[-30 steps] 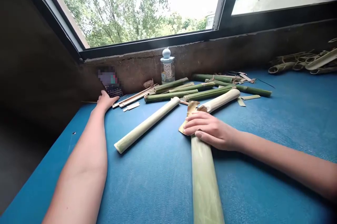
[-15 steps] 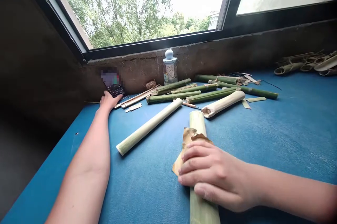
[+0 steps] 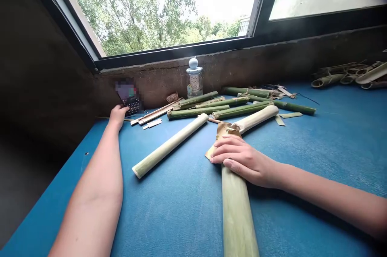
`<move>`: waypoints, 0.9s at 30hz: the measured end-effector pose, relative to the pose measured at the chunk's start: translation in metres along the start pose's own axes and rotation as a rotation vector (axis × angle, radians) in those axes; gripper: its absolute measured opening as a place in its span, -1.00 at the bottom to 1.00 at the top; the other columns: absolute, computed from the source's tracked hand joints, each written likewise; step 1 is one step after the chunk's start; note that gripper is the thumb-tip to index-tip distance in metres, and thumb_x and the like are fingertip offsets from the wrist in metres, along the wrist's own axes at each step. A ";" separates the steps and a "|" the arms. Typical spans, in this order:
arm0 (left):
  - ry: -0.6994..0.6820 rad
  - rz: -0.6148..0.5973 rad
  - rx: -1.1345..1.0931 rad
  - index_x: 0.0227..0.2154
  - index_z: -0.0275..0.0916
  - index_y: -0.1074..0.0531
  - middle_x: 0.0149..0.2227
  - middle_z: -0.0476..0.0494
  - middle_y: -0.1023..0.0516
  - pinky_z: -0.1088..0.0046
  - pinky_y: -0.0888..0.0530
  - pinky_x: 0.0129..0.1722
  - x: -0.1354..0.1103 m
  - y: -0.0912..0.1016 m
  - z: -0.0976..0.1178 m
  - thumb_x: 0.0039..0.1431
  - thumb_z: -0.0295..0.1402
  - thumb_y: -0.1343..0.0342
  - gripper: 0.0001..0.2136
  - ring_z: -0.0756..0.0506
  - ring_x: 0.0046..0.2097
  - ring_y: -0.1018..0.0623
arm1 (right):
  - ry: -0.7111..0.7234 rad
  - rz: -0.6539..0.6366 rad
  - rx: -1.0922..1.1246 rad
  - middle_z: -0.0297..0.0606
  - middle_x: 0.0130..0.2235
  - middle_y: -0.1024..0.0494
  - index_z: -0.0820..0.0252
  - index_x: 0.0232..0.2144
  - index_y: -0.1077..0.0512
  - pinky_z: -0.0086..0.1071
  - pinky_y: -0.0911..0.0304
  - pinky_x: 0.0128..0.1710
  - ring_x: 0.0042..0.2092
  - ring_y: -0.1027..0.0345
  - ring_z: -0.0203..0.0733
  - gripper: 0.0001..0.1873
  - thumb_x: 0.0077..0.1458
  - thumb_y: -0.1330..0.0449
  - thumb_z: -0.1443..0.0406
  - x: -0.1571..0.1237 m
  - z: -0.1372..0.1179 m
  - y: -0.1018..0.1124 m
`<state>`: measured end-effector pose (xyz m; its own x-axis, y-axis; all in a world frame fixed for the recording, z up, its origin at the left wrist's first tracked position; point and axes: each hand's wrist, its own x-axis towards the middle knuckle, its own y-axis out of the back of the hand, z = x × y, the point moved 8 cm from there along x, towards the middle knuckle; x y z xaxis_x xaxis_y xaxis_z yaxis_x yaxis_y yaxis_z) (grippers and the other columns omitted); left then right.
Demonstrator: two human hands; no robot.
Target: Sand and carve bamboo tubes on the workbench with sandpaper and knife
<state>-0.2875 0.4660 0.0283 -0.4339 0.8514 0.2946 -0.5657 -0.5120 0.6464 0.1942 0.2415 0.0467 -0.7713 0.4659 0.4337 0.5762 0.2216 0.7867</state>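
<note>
My right hand [image 3: 240, 162] is wrapped over a worn, tan-brown piece of sandpaper [image 3: 222, 130], pressing it onto a peeled, pale green bamboo piece [image 3: 238, 216]. This bamboo runs from the bottom edge away from me; its far end is covered by the sheet and hand. At the far left, my left hand [image 3: 117, 115] reaches to the lower left edge of a phone [image 3: 133, 104] leaning on the wall, its thumb stretched out by the keyboard. The other fingers there are partly hidden. Between my arms lies a second peeled bamboo piece [image 3: 171, 146].
Behind lie several green bamboo pieces [image 3: 231, 108], a pale bamboo piece [image 3: 260, 118] and thin strips [image 3: 152, 124]. A lidded jar [image 3: 194, 79] stands by the wall under the window. More bamboo offcuts [image 3: 328, 81] sit at the far right of the blue table [image 3: 181, 212].
My right hand has slid the sandpaper away from me along the bamboo, towards its far end. My left hand has shifted slightly left, its thumb drawn back from the phone's keyboard.
</note>
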 end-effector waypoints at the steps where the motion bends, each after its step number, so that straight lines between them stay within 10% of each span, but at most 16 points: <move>1: 0.000 0.002 -0.018 -0.04 -0.31 -0.45 -0.02 -0.20 -0.51 0.13 -0.50 -0.01 0.000 0.000 0.000 0.32 -0.22 -0.13 -0.72 -0.17 -0.02 -0.53 | 0.014 -0.007 0.016 -0.17 0.01 -0.58 0.17 0.00 -0.49 -0.08 -0.01 0.26 0.14 -0.29 -0.08 -0.64 0.39 0.06 0.27 0.000 -0.003 -0.002; 27: -0.023 -0.084 0.028 -0.03 -0.31 -0.44 -0.01 -0.20 -0.50 0.12 -0.50 0.00 -0.006 -0.005 0.007 0.29 -0.28 -0.17 -0.73 -0.17 -0.01 -0.53 | 0.060 -0.051 0.156 -0.21 0.00 -0.59 0.15 0.00 -0.50 -0.10 0.03 0.26 0.12 -0.28 -0.12 -0.63 0.40 0.07 0.24 -0.001 -0.008 -0.006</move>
<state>-0.2765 0.4640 0.0284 -0.3689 0.8940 0.2544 -0.5793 -0.4352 0.6892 0.1900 0.2331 0.0449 -0.8126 0.3997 0.4242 0.5673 0.3757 0.7328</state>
